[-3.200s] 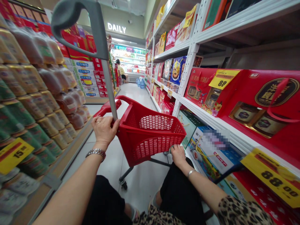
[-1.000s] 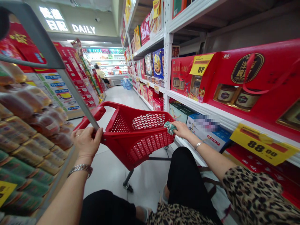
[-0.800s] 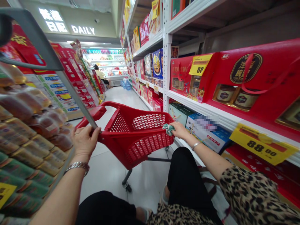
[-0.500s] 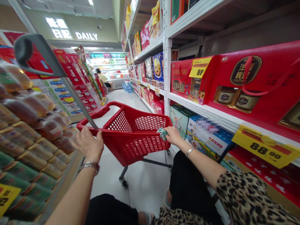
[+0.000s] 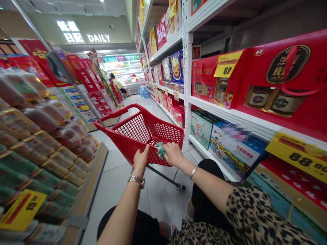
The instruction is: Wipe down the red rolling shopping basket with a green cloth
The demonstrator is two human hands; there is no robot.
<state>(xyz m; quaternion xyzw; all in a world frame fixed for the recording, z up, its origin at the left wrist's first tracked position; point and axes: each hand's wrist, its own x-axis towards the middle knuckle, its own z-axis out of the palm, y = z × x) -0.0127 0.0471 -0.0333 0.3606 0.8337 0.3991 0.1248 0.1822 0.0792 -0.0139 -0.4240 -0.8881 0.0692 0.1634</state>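
Observation:
A red plastic shopping cart [image 5: 143, 127] with a perforated basket stands before me, tilted to the view. A long grey pull handle [image 5: 57, 68] rises from its left end. My left hand [image 5: 140, 160], a metal watch on its wrist, is closed at the basket's near rim, thumb up; its other fingers are partly hidden. Close to its right, my right hand [image 5: 173, 153] is closed on a crumpled green-and-white cloth [image 5: 160, 150], which lies against the near side of the basket.
White shelving [image 5: 187, 85] with red gift boxes [image 5: 288, 81] lines the right. Boxes [image 5: 230, 146] fill its lower shelf. Stacked packaged goods [image 5: 46, 143] stand close on the left. A person [image 5: 118, 85] is far down the aisle, near a lit refrigerated display [image 5: 125, 71].
My left hand has moved right, from near the handle's base to beside my right hand. My right hand and the cloth have slid left along the basket. The cart sits at a changed angle.

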